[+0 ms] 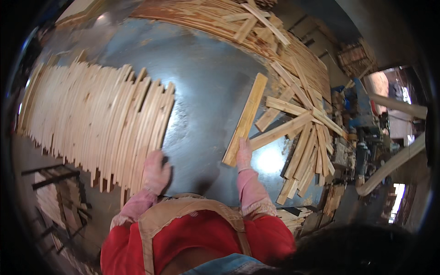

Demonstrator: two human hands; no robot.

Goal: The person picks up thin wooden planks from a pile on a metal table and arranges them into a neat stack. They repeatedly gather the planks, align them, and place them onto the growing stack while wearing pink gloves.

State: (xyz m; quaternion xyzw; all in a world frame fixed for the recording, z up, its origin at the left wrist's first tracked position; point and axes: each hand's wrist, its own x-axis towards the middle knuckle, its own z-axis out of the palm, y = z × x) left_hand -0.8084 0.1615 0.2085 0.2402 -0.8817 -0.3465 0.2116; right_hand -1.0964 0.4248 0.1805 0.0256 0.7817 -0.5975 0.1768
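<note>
The board (247, 117) sits right of the frame's centre, its long axis running from lower left up to upper right, at nearly the same slant as the rightmost strips (153, 112) in the packed row at the left of the frame. A bare stretch of the counter (197, 87) separates the two. The right hand (244, 155) is the nearer one: its fingers pinch the board at the right edge of its lower end (the underside is hidden, so how far they wrap cannot be seen), and most of the length reaches up and away from them.

The left hand (157, 173) is well apart from the board, to its lower left, with its fingers against the lower end of the row's right edge; whether they are pressed together on a strip or only resting there, I cannot tell. The loose sticks (300, 158) fan out in a heap just right of the board, one of them ending close beside the right hand.

No brand, label or legible writing shows on the wood, the counter or the machinery (362, 114) at the right.
</note>
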